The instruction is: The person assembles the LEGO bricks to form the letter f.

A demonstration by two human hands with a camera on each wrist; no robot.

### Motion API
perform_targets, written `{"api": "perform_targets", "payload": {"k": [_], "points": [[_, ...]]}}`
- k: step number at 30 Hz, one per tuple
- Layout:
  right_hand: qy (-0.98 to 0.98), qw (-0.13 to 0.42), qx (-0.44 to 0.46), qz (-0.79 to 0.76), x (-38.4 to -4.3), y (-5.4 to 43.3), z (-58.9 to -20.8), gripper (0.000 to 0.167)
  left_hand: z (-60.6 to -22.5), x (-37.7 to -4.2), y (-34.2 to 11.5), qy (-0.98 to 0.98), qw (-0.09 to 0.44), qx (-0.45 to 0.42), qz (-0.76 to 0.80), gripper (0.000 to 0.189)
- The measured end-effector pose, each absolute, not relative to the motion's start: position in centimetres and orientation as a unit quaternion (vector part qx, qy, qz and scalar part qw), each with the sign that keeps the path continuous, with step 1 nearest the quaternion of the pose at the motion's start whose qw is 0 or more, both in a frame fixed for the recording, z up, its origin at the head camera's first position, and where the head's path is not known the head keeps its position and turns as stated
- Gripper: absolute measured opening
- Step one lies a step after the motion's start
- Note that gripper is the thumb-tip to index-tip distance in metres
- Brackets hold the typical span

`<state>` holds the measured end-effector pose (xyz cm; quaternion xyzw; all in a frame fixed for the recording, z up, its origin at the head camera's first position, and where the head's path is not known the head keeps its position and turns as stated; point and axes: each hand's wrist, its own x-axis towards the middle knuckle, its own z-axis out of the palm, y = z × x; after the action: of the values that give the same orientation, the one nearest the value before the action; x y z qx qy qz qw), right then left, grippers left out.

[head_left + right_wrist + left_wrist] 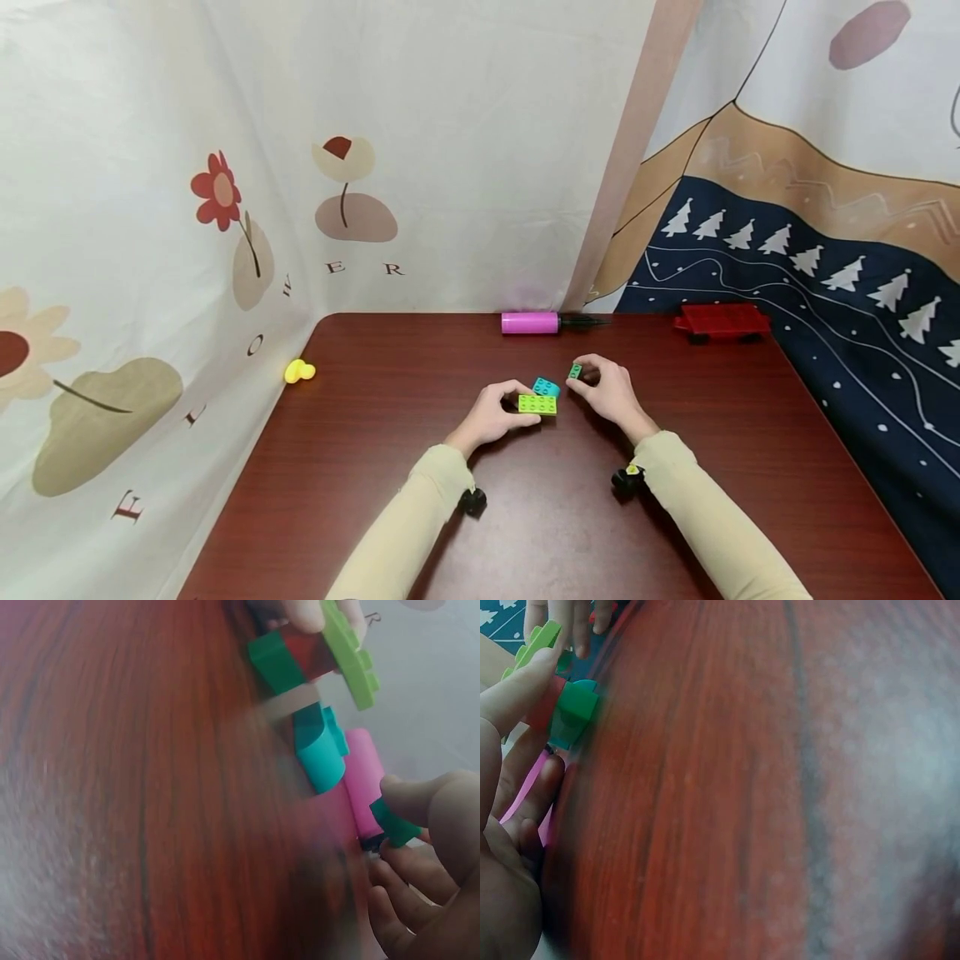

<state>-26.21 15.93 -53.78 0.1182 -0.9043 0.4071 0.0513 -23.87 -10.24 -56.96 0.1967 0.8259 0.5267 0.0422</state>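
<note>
The left hand [491, 415] grips a lime block [537, 405] with a red block [311, 654] and a green block [276, 664] beneath it; the right hand [611, 393] pinches a small green piece [575, 372]; a teal block [546, 387] sits between the hands, just beyond the lime block; a pink pump [529, 323] lies on the desk [540, 517] ahead of both hands.

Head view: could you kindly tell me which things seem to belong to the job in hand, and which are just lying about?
Likely part of the job:
- lime brick, held
- red brick and green brick beneath it
- small green brick, held
- blue brick, close by

Just lying about:
- pump
- red cart
- yellow toy
</note>
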Motion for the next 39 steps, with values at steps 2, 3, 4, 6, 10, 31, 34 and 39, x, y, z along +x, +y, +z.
{"api": "perform_targets", "payload": {"k": [2,3,4,6,10,31,34,39], "points": [[-0.897,0.055,0.126,0.419,-26.0,15.8,-53.7,0.039,-57.0,-23.9,-10.3,0.825,0.042,0.198,0.528,0.032],[-0.894,0.056,0.13,0.424,-25.9,15.8,-53.7,0.039,-57.0,-23.9,-10.3,0.824,0.042,0.199,0.529,0.032],[-0.892,0.058,0.133,0.428,-25.8,15.7,-53.6,0.039,-57.0,-23.9,-10.3,0.824,0.041,0.199,0.528,0.032],[-0.887,0.06,0.138,0.436,-25.7,15.6,-53.6,0.039,-57.0,-23.9,-10.3,0.824,0.041,0.2,0.528,0.032],[-0.87,0.056,0.146,0.467,-25.3,15.3,-53.4,0.039,-56.9,-23.9,-10.2,0.825,0.041,0.2,0.528,0.032],[-0.808,0.0,0.237,0.539,-23.0,12.2,-53.4,0.029,-56.8,-23.9,-10.2,0.819,0.038,0.204,0.535,0.031],[-0.808,-0.003,0.24,0.538,-23.0,11.9,-53.7,0.027,-56.8,-23.9,-10.2,0.821,0.037,0.206,0.531,0.031],[-0.81,0.003,0.241,0.535,-23.0,11.6,-53.9,0.027,-56.7,-23.9,-10.2,0.825,0.035,0.206,0.525,0.033]]}}
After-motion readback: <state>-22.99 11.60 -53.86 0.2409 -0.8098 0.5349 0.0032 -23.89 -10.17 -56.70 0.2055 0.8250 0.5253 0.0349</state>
